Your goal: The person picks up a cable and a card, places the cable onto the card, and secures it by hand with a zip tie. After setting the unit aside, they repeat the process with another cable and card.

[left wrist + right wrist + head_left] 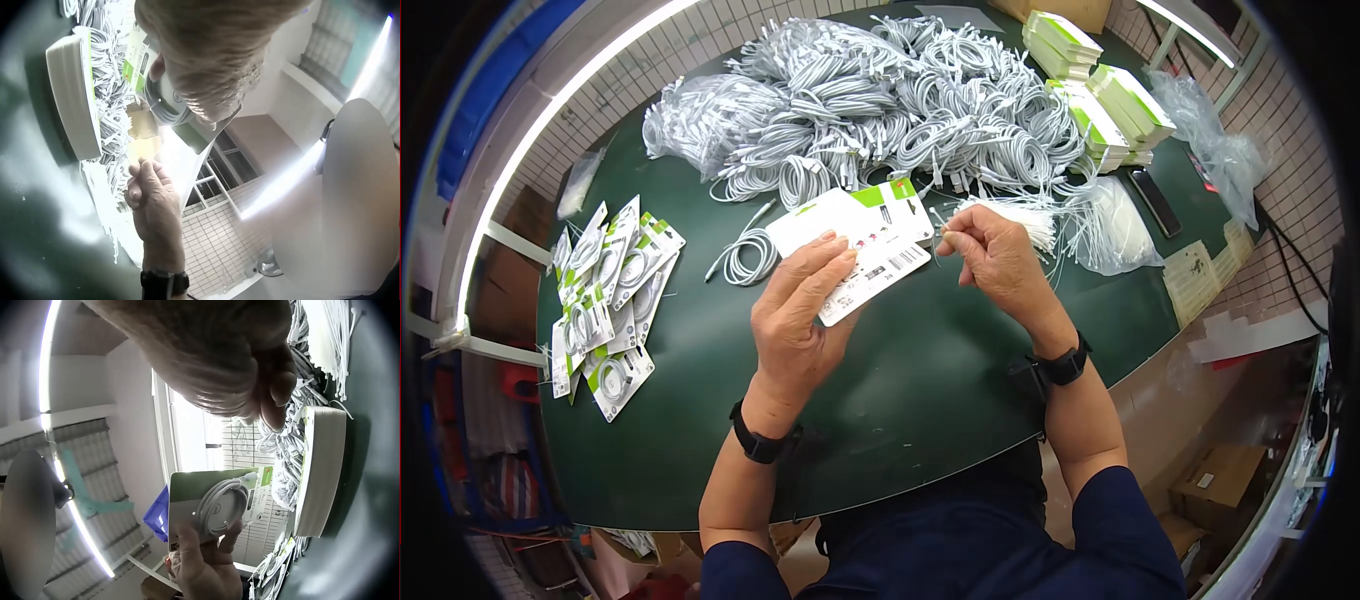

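My left hand (800,305) holds a white and green packaging card (878,280) between thumb and fingers, its printed barcode side facing up. In the right wrist view, a coiled white cable (225,506) lies against the card's other face. Just right of the card, my right hand (997,252) pinches a thin cable tie (939,258) between thumb and fingertips; most of it is hidden. A thick stack of cards (322,469) stands on the table by the hands. Left of it lies one loose coil of grey-white cable (750,257).
A large heap of coiled cables (880,100) covers the table's back. Carded cables (610,300) lie piled at left. Card stacks (1090,110), a dark phone (1154,200) and bagged cable ties (1115,230) are at right. The green table (920,380) curves toward the person.
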Demonstrator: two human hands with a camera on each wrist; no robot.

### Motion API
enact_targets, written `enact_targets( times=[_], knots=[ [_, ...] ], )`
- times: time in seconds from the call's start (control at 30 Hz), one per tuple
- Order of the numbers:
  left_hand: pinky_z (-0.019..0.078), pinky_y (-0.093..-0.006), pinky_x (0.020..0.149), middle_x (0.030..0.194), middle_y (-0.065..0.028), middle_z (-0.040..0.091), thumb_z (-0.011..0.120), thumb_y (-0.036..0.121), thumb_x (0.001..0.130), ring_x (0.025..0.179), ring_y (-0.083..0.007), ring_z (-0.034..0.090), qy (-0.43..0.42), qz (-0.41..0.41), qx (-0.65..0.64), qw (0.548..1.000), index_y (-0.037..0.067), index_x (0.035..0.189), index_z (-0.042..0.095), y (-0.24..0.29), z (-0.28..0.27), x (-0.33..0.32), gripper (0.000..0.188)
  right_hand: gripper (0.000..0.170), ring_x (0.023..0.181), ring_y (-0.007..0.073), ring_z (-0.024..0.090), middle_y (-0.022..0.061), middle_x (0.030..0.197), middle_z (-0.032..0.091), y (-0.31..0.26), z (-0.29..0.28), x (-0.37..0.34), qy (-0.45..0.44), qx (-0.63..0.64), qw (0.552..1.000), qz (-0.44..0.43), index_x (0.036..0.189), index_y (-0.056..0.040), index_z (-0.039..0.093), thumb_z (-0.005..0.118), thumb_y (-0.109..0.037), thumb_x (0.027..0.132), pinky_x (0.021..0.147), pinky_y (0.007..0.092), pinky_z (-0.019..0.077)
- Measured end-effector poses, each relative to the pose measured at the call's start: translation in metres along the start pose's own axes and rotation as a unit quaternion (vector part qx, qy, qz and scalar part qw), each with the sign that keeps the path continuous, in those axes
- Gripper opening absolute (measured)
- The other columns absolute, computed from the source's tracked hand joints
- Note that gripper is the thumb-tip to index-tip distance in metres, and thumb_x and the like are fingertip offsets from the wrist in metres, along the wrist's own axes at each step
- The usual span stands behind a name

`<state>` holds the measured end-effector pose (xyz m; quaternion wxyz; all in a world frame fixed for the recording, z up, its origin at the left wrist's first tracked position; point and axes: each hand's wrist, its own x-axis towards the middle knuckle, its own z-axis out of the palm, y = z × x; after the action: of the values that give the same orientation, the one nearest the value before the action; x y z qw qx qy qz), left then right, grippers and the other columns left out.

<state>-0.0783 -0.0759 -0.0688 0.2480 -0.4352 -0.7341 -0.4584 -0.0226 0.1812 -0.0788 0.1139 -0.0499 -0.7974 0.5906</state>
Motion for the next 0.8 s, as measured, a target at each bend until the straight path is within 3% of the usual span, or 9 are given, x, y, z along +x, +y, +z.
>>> enact_targets(
  times=[0.07,0.27,0.37,0.57,0.67,0.8],
  knots=[
    [0.0561,-0.0431,0.102,0.121,-0.0170,0.073,0.084,0.001,0.078,0.119,-0.0361,0.070,-0.013,0.005,0.020,1.000,0.001,0.116,0.075,-0.005,0.002,-0.001,0.039,0.011,0.065,0.0155,0.065,0.0086,0.074,0.069,0.008,0.003,0.001,-0.009,-0.056,0.997,-0.047,0.101,0.0017,0.064,0.064,-0.010,0.102,0.062,0.0339,0.0515],
    [0.0563,-0.0425,0.101,0.121,-0.0164,0.073,0.083,0.001,0.078,0.118,-0.0355,0.070,-0.016,-0.007,0.031,0.999,0.002,0.116,0.075,-0.016,0.005,-0.006,0.038,0.015,0.069,0.0392,0.066,0.0195,0.073,0.066,0.014,0.009,0.000,0.016,-0.185,0.977,-0.109,0.101,-0.0004,0.059,0.061,-0.015,0.104,0.063,0.0460,0.0499],
    [0.0563,-0.0426,0.101,0.121,-0.0166,0.073,0.083,0.002,0.078,0.118,-0.0356,0.070,-0.018,-0.005,0.033,0.999,0.001,0.115,0.074,-0.018,0.006,-0.007,0.038,0.015,0.062,0.0307,0.059,0.0151,0.071,0.061,0.013,0.011,-0.002,0.042,-0.182,0.972,-0.139,0.099,-0.0004,0.058,0.060,-0.015,0.105,0.061,0.0408,0.0469],
    [0.0545,-0.0421,0.103,0.121,-0.0181,0.074,0.083,0.006,0.085,0.119,-0.0357,0.070,-0.026,-0.016,0.027,0.999,0.001,0.116,0.075,-0.016,0.005,-0.007,0.033,0.017,0.063,0.0310,0.061,0.0155,0.073,0.063,0.018,0.015,-0.002,0.056,-0.195,0.966,-0.158,0.099,-0.0008,0.056,0.063,-0.016,0.104,0.061,0.0423,0.0473],
    [0.0545,-0.0425,0.103,0.121,-0.0182,0.074,0.083,0.006,0.084,0.119,-0.0360,0.070,-0.028,-0.014,0.025,0.999,0.000,0.116,0.075,-0.016,0.006,-0.008,0.034,0.015,0.073,0.0405,0.065,0.0194,0.078,0.065,0.016,0.015,-0.001,0.032,-0.197,0.970,-0.139,0.098,-0.0019,0.053,0.062,-0.013,0.104,0.065,0.0457,0.0499],
    [0.0548,-0.0430,0.102,0.120,-0.0179,0.074,0.084,0.004,0.081,0.119,-0.0362,0.070,-0.029,-0.009,0.025,0.999,0.001,0.115,0.075,-0.017,0.007,-0.009,0.035,0.011,0.071,0.0347,0.064,0.0172,0.080,0.065,0.017,0.017,-0.001,0.063,-0.147,0.975,-0.156,0.099,-0.0020,0.058,0.064,-0.011,0.102,0.065,0.0411,0.0505]
  ],
)
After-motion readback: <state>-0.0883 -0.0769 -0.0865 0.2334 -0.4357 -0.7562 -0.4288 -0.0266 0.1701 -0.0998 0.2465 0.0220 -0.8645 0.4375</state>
